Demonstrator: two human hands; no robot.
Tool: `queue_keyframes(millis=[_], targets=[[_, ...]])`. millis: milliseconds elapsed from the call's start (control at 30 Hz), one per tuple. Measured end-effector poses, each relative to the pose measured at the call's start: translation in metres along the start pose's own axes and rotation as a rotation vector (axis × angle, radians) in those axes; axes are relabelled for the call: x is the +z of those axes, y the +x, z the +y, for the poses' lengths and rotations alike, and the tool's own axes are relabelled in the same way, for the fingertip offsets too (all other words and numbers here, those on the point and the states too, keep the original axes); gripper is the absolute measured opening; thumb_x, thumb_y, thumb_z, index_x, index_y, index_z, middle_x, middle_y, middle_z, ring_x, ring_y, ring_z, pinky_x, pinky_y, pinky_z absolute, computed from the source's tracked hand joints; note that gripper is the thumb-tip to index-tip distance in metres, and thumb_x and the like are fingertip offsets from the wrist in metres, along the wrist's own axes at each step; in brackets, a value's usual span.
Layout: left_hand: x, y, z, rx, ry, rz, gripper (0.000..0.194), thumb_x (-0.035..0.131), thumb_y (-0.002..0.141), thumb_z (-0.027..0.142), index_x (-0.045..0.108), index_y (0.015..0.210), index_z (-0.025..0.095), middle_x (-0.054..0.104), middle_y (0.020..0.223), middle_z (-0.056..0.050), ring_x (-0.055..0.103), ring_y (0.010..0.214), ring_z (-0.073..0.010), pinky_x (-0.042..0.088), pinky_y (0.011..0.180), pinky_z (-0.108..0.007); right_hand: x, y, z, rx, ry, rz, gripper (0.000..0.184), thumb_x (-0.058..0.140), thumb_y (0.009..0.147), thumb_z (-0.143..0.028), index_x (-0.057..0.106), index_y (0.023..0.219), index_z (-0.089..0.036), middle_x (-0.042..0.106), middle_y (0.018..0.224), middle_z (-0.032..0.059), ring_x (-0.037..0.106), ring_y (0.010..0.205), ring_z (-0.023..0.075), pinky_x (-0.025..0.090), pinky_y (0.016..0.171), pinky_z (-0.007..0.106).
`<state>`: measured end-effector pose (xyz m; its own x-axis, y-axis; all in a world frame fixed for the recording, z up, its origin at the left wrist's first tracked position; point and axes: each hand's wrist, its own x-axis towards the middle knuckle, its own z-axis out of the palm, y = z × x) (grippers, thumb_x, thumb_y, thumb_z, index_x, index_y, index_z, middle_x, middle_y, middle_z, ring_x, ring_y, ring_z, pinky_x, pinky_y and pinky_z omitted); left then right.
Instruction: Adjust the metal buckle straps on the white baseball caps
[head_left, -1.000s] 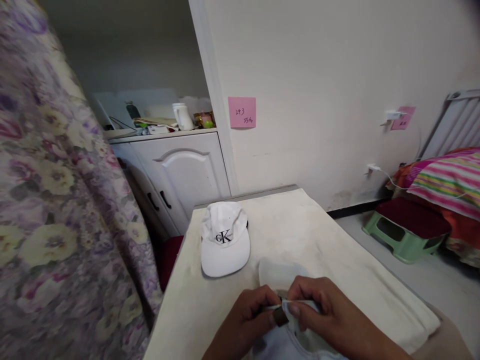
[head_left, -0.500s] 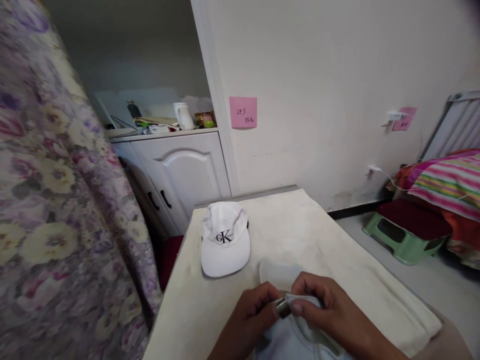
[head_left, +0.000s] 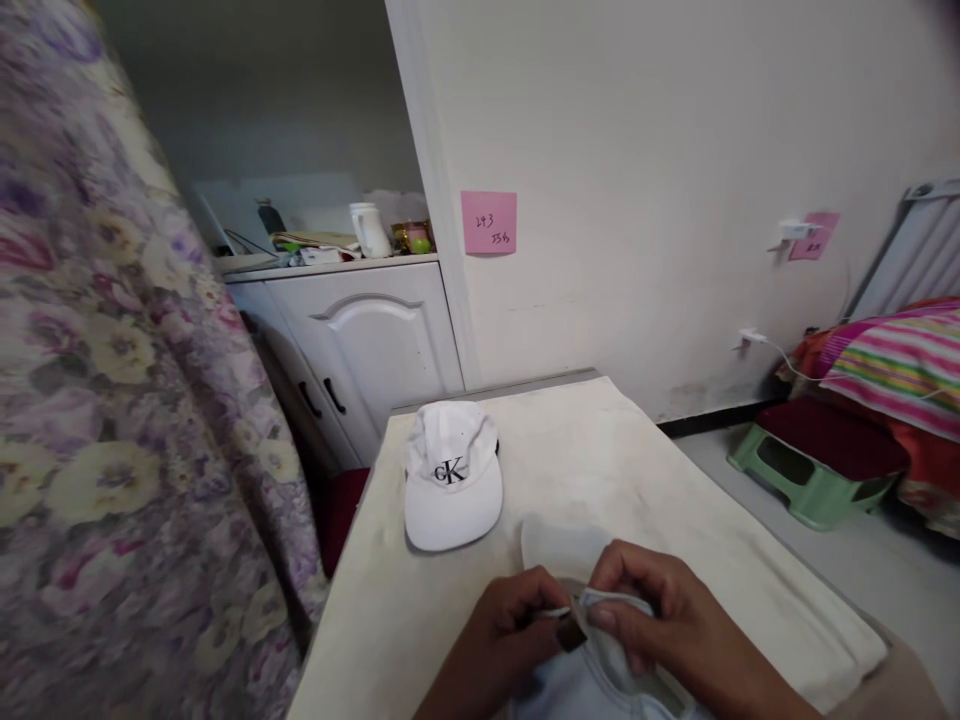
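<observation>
While both hands work at the near edge, the items run left to right as follows. Floral curtain (head_left: pixel 97 400): hangs at the far left, clear of the work. White cabinet (head_left: pixel 367 340): behind the bench, clutter on top. White cap (head_left: pixel 452 478): logo up, resting on the bench (head_left: pixel 660 500) just beyond the hands, untouched. Left hand (head_left: pixel 495 650): grip pinched together on a small dark buckle (head_left: pixel 570 632) and the thin strap end beside it. Light blue cap (head_left: pixel 592 680): lies on the bench at the near edge, partly under both hands, its pale brim (head_left: pixel 559 545) pointing away from the person. Right hand (head_left: pixel 667 630): grip clamped on the cap's back edge just beside the buckle, fingertips nearly touching those of the left. Green stool (head_left: pixel 810 470) and striped bedding (head_left: pixel 892 360): far right, well apart.

Handling note, as a judgement: the strap feeds best if the right hand holds the fabric taut and flat while the left keeps the buckle square, moving in short pulls so the thin strap does not twist.
</observation>
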<state>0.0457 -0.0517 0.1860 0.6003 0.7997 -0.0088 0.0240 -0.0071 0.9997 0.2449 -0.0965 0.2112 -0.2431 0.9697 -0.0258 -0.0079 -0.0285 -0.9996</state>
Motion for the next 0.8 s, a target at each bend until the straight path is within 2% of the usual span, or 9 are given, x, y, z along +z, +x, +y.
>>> queue_keyframes(millis=[100,267,533,800], targets=[[0.0002,-0.0005,0.003,0.037,-0.037,-0.008,0.031,0.079,0.077,0.044,0.067,0.071,0.016,0.05,0.059,0.004,0.039,0.057,-0.0096,0.028,0.055,-0.023,-0.0016,-0.003,-0.0075,-0.003,-0.025,-0.044,0.037,0.066,0.086,-0.053,0.06,0.077,-0.018,0.048,0.057,-0.0067,0.04,0.051,0.0091,0.03,0.05,0.024],[0.0024,-0.001,0.0047,0.145,-0.169,-0.106,0.021,0.078,0.079,0.034,0.072,0.072,0.016,0.06,0.063,0.001,0.049,0.057,-0.0104,0.037,0.057,-0.022,0.0004,-0.0026,-0.0088,-0.043,0.032,-0.113,0.034,0.072,0.082,-0.048,0.059,0.072,-0.018,0.057,0.068,-0.0018,0.05,0.068,0.0138,0.037,0.065,0.027],[-0.0002,-0.0002,-0.0035,0.147,-0.197,-0.108,0.021,0.08,0.078,0.035,0.072,0.072,0.016,0.061,0.06,0.001,0.052,0.055,-0.0101,0.038,0.055,-0.021,0.001,-0.0028,-0.005,-0.052,0.01,-0.119,0.033,0.072,0.082,-0.046,0.061,0.072,-0.016,0.06,0.067,-0.0008,0.051,0.066,0.0143,0.035,0.063,0.027],[0.0015,0.0002,0.0025,0.13,-0.228,-0.11,0.015,0.08,0.078,0.029,0.075,0.074,0.016,0.064,0.063,0.0,0.054,0.058,-0.011,0.04,0.058,-0.022,0.0018,-0.001,-0.0066,-0.034,-0.012,-0.091,0.036,0.07,0.082,-0.05,0.059,0.071,-0.018,0.061,0.067,0.0002,0.052,0.067,0.0162,0.037,0.064,0.029]])
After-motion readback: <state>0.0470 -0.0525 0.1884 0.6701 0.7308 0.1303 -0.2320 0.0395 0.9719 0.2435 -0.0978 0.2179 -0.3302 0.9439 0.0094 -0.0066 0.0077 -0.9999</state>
